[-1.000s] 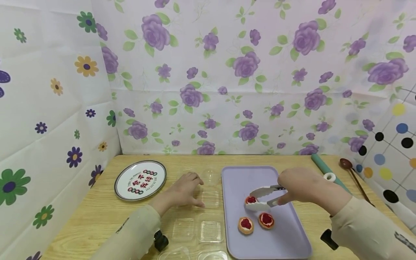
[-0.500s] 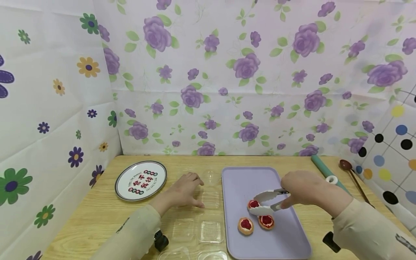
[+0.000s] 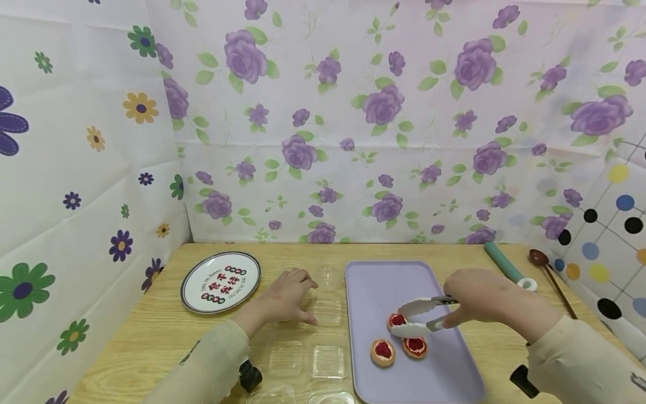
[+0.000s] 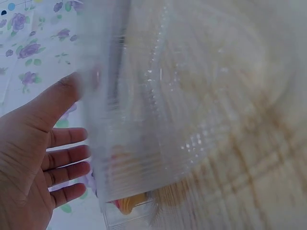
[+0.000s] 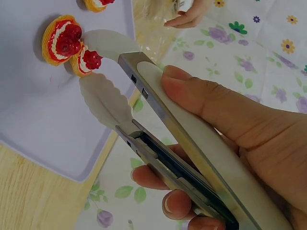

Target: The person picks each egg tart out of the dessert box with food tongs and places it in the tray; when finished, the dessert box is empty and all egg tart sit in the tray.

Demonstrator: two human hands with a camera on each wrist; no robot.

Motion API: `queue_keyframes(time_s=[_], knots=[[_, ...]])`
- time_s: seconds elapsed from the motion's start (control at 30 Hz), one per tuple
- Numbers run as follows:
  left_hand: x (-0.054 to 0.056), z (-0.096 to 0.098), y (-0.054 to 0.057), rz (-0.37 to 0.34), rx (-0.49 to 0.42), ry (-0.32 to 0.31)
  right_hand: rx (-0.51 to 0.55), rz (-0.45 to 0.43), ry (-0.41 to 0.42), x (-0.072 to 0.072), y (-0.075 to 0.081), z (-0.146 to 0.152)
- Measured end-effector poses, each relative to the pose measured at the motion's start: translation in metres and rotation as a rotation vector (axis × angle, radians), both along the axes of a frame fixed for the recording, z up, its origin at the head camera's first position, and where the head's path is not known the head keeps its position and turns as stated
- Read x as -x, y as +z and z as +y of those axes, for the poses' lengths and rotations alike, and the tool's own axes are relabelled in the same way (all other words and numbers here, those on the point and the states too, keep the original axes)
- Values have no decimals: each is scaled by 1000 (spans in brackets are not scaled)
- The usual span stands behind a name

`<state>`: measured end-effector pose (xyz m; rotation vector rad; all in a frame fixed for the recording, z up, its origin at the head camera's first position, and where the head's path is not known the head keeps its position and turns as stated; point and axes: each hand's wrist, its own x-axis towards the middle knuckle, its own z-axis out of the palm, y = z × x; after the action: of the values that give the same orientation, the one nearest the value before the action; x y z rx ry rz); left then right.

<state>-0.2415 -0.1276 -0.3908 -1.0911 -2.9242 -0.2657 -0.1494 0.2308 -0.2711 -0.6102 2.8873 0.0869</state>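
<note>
My right hand (image 3: pixel 479 294) grips a pair of tongs (image 5: pixel 175 127), thumb on one arm and fingers curled under the other. The white scalloped tong heads stand apart on either side of a small tart (image 3: pixel 396 321) with red fruit and cream, over a lilac tray (image 3: pixel 388 280). Two similar tarts lie on that tray, a right one (image 3: pixel 415 348) close by and a left one (image 3: pixel 383 353). My left hand (image 3: pixel 285 297) lies over clear plastic containers (image 3: pixel 329 359), thumb spread from the fingers; in the left wrist view its fingertips are right at a clear plastic edge (image 4: pixel 98 143).
A round white plate (image 3: pixel 221 282) with red lettering stands at the back left. At the right are a green rolling pin (image 3: pixel 502 262) and a dark brown spoon (image 3: pixel 539 258). Floral cloth (image 3: pixel 323 123) hangs behind and beside the wooden table.
The tongs and the tart between their heads have shifted a little right and nearer, toward the right tart. My left hand has stayed in place.
</note>
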Motion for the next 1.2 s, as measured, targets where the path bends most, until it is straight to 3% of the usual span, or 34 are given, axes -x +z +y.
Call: queue_keyframes(time_s=[0.37,0.63,0.97,1.2], knots=[[-6,-8,7,36,-89,-11,26,-39,-20,-1,6,5],[-11,-25,9,65,-117,17,29,-57,-20,-2,17,5],[-17,-47,5,130,-142,72,39,12,37,1,32,-3],[-25,-64,-3,117,-221,137,33,73,71,5,38,-18]])
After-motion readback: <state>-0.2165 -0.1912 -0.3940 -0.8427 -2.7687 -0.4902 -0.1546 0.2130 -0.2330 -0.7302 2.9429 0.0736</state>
